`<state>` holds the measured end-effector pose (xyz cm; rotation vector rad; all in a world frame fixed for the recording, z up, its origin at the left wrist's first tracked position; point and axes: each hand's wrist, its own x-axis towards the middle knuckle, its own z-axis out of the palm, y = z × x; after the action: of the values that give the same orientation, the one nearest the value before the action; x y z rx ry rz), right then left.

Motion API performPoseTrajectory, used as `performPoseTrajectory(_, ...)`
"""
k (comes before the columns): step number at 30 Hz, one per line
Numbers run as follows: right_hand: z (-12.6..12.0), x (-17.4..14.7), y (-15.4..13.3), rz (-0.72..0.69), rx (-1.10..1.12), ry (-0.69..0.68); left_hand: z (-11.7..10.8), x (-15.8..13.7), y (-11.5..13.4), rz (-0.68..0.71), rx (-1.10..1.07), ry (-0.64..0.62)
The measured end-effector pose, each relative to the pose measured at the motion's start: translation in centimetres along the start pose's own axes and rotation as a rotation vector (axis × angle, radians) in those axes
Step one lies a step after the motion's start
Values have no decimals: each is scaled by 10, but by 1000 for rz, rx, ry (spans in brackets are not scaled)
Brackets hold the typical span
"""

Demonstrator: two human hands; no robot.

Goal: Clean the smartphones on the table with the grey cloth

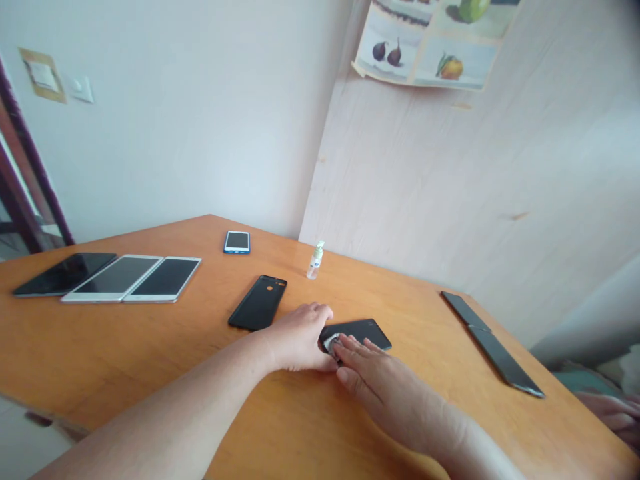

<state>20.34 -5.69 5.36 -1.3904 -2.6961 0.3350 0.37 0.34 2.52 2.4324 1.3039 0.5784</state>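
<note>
A black phone (367, 331) lies flat on the wooden table in front of me. My left hand (303, 338) grips its left end, thumb on the near side and fingers on the far side. Under the fingertips of my right hand (375, 377), a small crumpled whitish cloth (332, 342) is pressed onto the phone's surface; part of the cloth is hidden. Just beyond my left hand lies an empty black phone case (259, 303) with a round hole. Behind the hands stands a small clear spray bottle (315, 261) with a pale green top.
At the left, a dark tablet (67, 274) lies beside two white-framed devices (116, 277). A phone in a blue case (237, 242) is near the back edge. Two dark slabs (504, 360) lie end to end at the right. Another person's hand (613, 415) shows at the right edge.
</note>
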Motion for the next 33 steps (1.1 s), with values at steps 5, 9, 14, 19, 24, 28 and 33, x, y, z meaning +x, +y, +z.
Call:
performPoseTrajectory(5, -5, -6, 40, 257, -75, 87, -2, 1, 1, -26, -14, -35)
performPoseTrajectory(9, -5, -10, 24, 144, -26, 36, -1, 1, 0, -22, -15, -29)
performPoseTrajectory(14, -5, -14, -5, 20, 41, -21, -2, 0, -2, -2, -22, -30)
performPoseTrajectory(19, -10, -11, 37, 265, -77, 43, -4, 0, 0, -28, -19, -55)
performPoseTrajectory(24, -7, -7, 37, 278, -125, 81, -3, 0, -1, -28, -22, -45)
performPoseTrajectory(28, -4, -6, 1, 14, 15, 39, -2, 0, -1, -16, -32, -31)
performPoseTrajectory(33, 1, 1, 21, 123, -16, 98, -3, 0, 0, -27, -25, -41)
